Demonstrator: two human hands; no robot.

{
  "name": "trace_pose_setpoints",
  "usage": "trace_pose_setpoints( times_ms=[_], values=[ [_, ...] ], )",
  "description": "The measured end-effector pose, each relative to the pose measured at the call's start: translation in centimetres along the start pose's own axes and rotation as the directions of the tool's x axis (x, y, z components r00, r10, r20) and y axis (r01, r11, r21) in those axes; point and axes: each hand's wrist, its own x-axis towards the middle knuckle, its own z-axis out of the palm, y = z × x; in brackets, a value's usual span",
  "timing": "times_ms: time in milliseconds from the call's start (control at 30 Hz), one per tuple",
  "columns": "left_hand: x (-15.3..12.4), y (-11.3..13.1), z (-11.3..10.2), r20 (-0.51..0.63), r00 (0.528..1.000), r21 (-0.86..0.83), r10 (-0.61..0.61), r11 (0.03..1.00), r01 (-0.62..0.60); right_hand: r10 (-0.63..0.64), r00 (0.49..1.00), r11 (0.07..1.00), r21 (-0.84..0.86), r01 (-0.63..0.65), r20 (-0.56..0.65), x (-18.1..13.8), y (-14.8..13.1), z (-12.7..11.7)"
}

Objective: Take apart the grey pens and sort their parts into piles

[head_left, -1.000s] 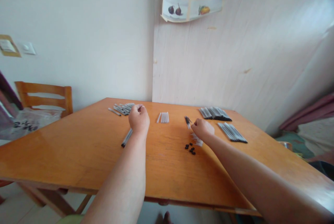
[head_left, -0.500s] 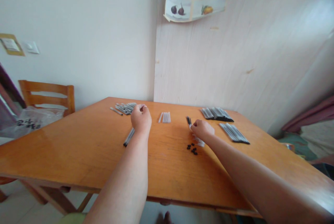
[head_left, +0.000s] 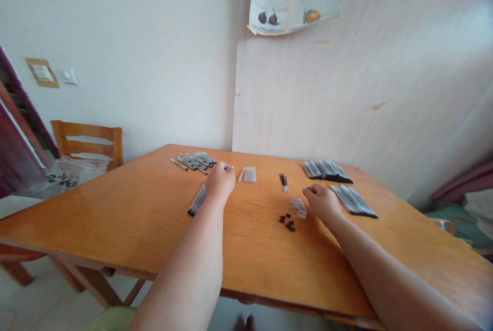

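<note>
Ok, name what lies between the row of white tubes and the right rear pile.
In the head view, some slim black-and-white pieces lie between the row of white tubes and the right rear pile.

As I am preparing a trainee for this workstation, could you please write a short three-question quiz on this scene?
1. True or false: the fruit picture hangs on the wall.
2. Which lies closer to the front edge of the table?
A) white tubes
B) small black pieces
3. Fill in: of the person's two hands, the ____ one is nearer the plastic bag.

Key:
1. True.
2. B.
3. Left: the left hand.
</note>
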Motion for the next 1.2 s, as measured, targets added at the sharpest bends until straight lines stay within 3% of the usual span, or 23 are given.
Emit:
trace_pose_setpoints(
  times_ms=[200,467,633,900,1000,1200],
  values=[
    [-0.9,-0.2,-0.5,0.062,0.992,0.355,-0.11,0.931,0.082,-0.052,0.999,0.999,-0.015,0.052,-0.003,0.2,0.3,-0.2],
    [-0.7,-2.4,-0.3,0.168,0.965,0.532,-0.202,0.842,0.084,-0.068,0.997,0.997,-0.037,0.069,0.034,0.3,0.6,-0.1],
    [-0.8,-2.3,0.0,0.258,0.959,0.578,-0.117,0.814,-0.057,-0.068,0.996,0.997,-0.028,0.069,0.06,0.3,0.3,-0.1],
    [-2.5,-0.1,2.2,0.401,0.907,0.526,0.128,0.779,-0.342,-0.084,0.993,0.996,0.007,0.083,0.083,0.0,-0.4,0.0],
    [-2.8,0.0,2.5,0.397,0.905,0.526,0.15,0.771,-0.359,-0.095,0.993,0.995,0.014,0.094,0.077,0.0,-0.5,0.1],
    [-2.6,-0.1,1.9,0.373,0.925,0.541,0.072,0.793,-0.28,-0.083,0.993,0.996,0.028,0.081,0.087,0.0,-0.6,0.1]
  ],
)
